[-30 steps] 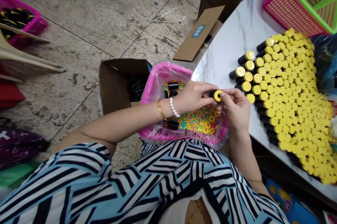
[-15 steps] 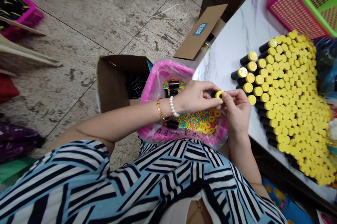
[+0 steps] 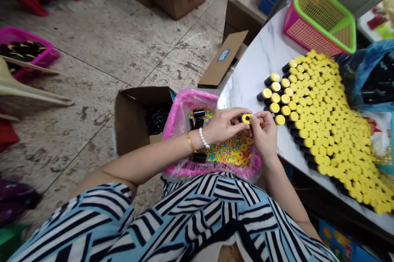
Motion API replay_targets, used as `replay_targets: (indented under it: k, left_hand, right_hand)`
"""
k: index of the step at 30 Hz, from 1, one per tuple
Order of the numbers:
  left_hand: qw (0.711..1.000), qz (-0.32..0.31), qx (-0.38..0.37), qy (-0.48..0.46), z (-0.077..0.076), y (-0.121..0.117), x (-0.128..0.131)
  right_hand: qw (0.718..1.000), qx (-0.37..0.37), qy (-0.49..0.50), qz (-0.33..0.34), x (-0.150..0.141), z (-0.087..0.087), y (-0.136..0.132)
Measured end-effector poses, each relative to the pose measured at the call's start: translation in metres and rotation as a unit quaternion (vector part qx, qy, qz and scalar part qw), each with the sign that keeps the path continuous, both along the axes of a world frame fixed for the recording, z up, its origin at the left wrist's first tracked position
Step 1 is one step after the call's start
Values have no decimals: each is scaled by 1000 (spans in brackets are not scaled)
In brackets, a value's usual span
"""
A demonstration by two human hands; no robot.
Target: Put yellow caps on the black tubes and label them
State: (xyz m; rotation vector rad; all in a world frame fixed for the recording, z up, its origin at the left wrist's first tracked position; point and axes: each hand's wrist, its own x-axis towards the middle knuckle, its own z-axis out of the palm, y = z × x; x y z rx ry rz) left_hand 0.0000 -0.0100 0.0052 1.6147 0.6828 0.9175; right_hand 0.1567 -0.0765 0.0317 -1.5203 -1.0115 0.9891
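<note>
My left hand (image 3: 226, 125) grips a short black tube (image 3: 243, 118) whose end carries a yellow ring-shaped cap (image 3: 246, 119). My right hand (image 3: 263, 136) presses its fingertips on that yellow piece, just beside my left fingers. Below both hands lies a pink tray (image 3: 175, 130) lined with clear plastic, holding a heap of tiny multicoloured beads (image 3: 223, 152). Loose black tubes (image 3: 199, 113) and yellow rings (image 3: 240, 156) rest on the beads. To my right, many capped black tubes (image 3: 317, 106) stand packed on a white marble table (image 3: 255, 65).
A cardboard box (image 3: 132, 120) with black pieces inside stands left of the tray. A pink and green basket (image 3: 318, 17) and a blue plastic bag (image 3: 366, 73) sit beyond the tubes. A pink crate (image 3: 27, 50) and chair legs lie left on the tiled floor.
The view has swung back and left, showing more floor and the table's far end. Both hands stay on the tube, which now lies more sideways, its yellow end turned slightly away.
</note>
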Motion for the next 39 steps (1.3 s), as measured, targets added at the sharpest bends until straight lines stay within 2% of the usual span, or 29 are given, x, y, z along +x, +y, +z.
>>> replay_targets:
  k: [2,4,8,13,16,21,23,26,30,35,39]
  left_hand:
    - [995,26,90,31,-2,0,-1]
    - [991,30,123,38,-3,-2,-1]
    - [989,40,134,46,-7,-5,-2]
    - [984,51,161,61,-7,-3,-2]
    - [983,59,166,61,-3,-1,0]
    - [983,41,146,99,3,-2,-1]
    - [981,39,155,113,5,-1,-4]
    - [977,71,160,122,10,2,-9]
    - [970,87,160,160,13,2,-7]
    - [975,-7,140,173,10,-19,25]
    - [973,-109,154,136,6,-40,55]
  right_hand:
    - [999,20,28,-12,0,-3,-5]
    - [996,30,81,-13,2,-4,-10]
    - [992,7,125,18,7,1,-6]
    - [979,-98,98,147,14,20,22]
    - [982,-105,48,152,15,24,31]
    - [995,-51,-36,84,5,10,13]
    - [998,-9,-23,57,1,4,3]
    - [998,54,12,17,1,-1,-15]
    - [998,55,-14,-29,10,-4,-50]
    - [985,9,-167,-49,25,-4,-82]
    - [944,-16,-311,-110,38,-3,-86]
